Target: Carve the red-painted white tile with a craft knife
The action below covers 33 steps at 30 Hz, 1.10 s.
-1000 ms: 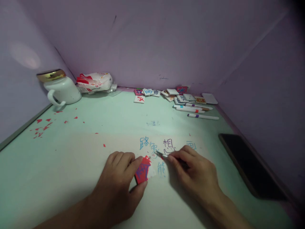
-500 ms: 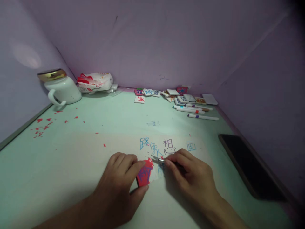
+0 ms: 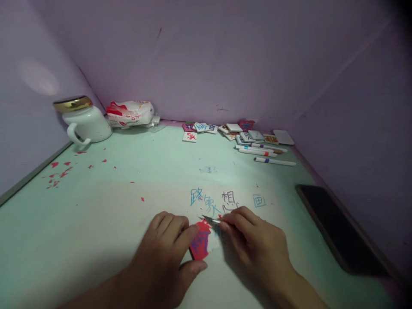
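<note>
My left hand (image 3: 164,257) pins a small red tile with purple marks (image 3: 200,245) flat on the pale green table (image 3: 96,223), fingers on its left edge and thumb below it. A patch of the tile's right side shows white. My right hand (image 3: 254,242) grips a thin metal blade (image 3: 210,219) whose tip rests at the tile's upper edge. Blue and purple handwritten characters (image 3: 225,201) lie on the table just beyond both hands.
A white mug with a gold lid (image 3: 84,121) and a crumpled packet (image 3: 130,113) stand at the back left. Several tiles (image 3: 231,129) and marker pens (image 3: 267,155) lie at the back right. A dark phone (image 3: 334,227) lies at the right. Red flakes (image 3: 59,171) are scattered left.
My right hand has shifted left, bringing the blade tip from right of the tile onto its top edge. The white patch on the tile looks slightly larger. The view has tilted down a little.
</note>
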Available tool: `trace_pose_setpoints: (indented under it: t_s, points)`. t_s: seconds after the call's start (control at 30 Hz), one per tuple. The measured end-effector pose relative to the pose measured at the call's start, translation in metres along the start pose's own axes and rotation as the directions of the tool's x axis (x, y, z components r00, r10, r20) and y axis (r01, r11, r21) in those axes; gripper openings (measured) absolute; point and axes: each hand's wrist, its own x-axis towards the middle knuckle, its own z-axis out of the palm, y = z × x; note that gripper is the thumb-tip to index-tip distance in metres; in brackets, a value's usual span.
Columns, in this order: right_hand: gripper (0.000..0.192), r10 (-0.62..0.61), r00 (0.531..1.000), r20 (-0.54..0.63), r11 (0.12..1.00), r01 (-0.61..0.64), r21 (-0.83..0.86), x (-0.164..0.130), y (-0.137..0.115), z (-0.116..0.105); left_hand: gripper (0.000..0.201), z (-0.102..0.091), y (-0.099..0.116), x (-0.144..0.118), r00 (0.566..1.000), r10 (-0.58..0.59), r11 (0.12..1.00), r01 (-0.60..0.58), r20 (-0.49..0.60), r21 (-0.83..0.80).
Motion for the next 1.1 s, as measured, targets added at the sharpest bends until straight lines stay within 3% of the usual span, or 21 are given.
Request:
trace_pose_setpoints:
  t_s: [0.23, 0.4, 0.87, 1.1]
  points:
    - [0.022, 0.046, 0.999, -0.014, 0.999, -0.046, 0.028, -0.001, -0.006, 0.001, 0.037, 0.001, 0.000, 0.000, 1.000, -0.012, 1.000, 0.012, 0.013, -0.014]
    - [0.029, -0.026, 1.000, -0.006, 0.993, 0.025, -0.119, 0.003, -0.010, -0.003, 0.034, 0.000, 0.000, 0.001, 1.000, -0.023, 1.000, 0.024, 0.018, -0.019]
    - [0.027, -0.203, 0.970, 0.132, 0.971, 0.217, -0.101, 0.012, -0.002, -0.014, 0.030, -0.001, 0.001, 0.002, 1.000, -0.007, 1.000, 0.007, 0.007, 0.026]
    - [0.026, -0.204, 0.965, 0.167, 0.977, 0.211, -0.027, 0.012, 0.000, -0.016, 0.034, -0.002, 0.003, 0.002, 1.000, -0.026, 0.999, 0.026, -0.015, 0.035]
